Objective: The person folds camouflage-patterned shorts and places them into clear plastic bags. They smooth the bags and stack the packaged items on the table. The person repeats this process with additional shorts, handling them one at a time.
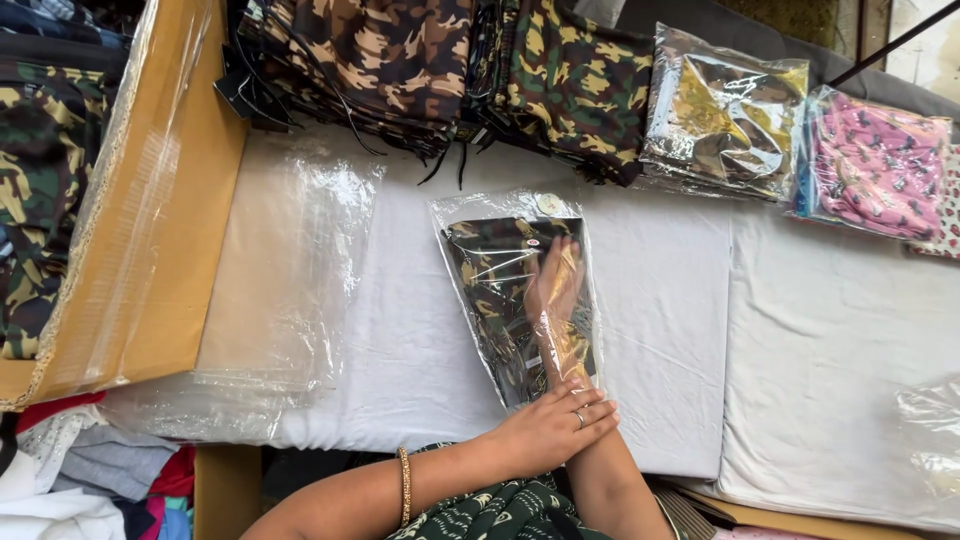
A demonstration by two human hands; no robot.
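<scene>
Your right hand [553,285] lies flat inside the bag [520,300], seemingly on the camouflage garment [490,290]; your left hand [555,430] clamps the bag's mouth.

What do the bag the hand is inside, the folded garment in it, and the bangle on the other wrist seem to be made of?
Bag: thin clear plastic film, glossy, showing glare streaks and creases.
Garment: apparently woven cloth, matte, printed in camouflage.
Bangle: probably metal, gold-coloured with some shine.
The right hand lies inside the bag; the left hand holds its opening.
</scene>
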